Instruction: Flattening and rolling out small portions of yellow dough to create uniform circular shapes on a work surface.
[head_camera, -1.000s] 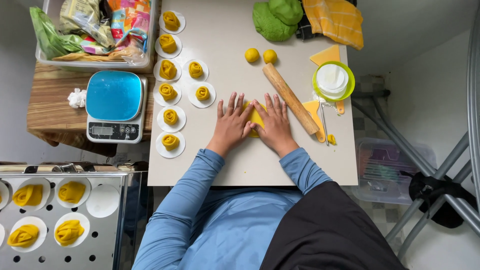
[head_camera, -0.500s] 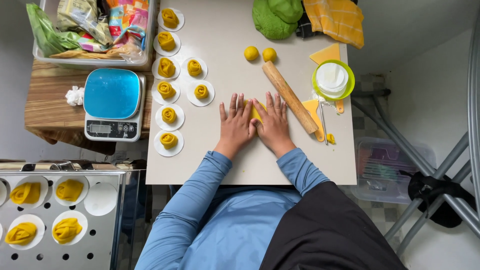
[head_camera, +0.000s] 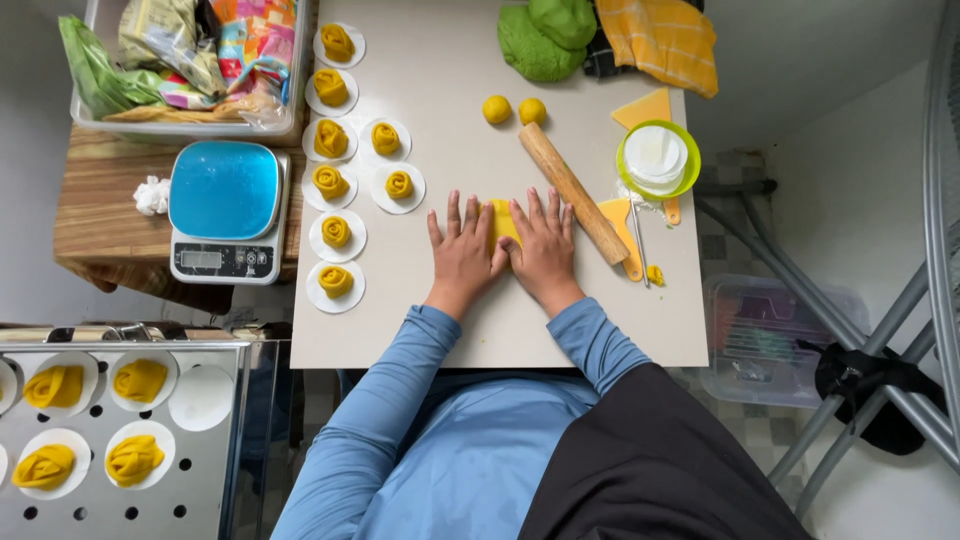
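My left hand and my right hand lie flat side by side on the white table, fingers spread, pressing on a piece of yellow dough that shows between them. Most of the dough is hidden under the palms. A wooden rolling pin lies diagonally just right of my right hand. Two yellow dough balls sit further back.
Several rolled yellow dough pieces on white paper rounds line the table's left side. A blue kitchen scale stands at left, a green bowl and yellow scraper at right, green dough at back, a steamer tray lower left.
Both hands stay flat on the yellow dough; they have shifted only slightly. The view has drifted a little.
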